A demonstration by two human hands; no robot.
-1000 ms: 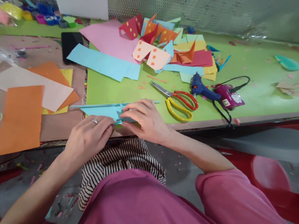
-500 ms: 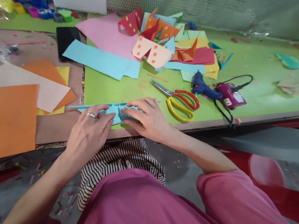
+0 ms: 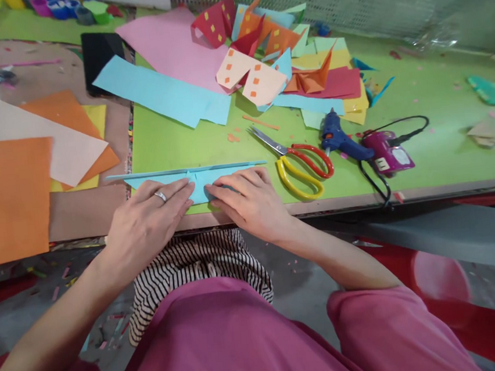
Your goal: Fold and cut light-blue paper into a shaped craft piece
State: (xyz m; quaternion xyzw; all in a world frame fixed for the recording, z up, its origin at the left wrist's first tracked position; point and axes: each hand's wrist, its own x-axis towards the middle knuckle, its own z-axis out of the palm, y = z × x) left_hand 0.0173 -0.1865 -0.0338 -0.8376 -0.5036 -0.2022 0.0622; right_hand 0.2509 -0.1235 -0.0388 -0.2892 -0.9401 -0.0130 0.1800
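Note:
A folded light-blue paper (image 3: pixel 200 193) lies at the table's front edge, with a narrow raised fold along its far side. My left hand (image 3: pixel 148 218), a ring on one finger, rests flat on the paper's left part. On its right part lies my right hand (image 3: pixel 253 205), fingers extended and slightly bent. Between the fingertips of both hands a strip of the paper's middle shows, with a small crease or tear at its top. Scissors (image 3: pixel 290 153) with red and yellow handles lie open to the right of my right hand.
A blue glue gun (image 3: pixel 340 141) and a purple plug box (image 3: pixel 388 151) with a black cable lie right. Behind are a blue sheet (image 3: pixel 164 91), pink paper (image 3: pixel 173 47) and folded dotted shapes (image 3: pixel 264 82). Orange sheets (image 3: pixel 12 199) lie left, a black tablet (image 3: pixel 98 63) at the back left.
My fingertips have moved a little farther apart, and the middle of the blue paper lies flatter, where a dark gap showed before. The view has shifted slightly.

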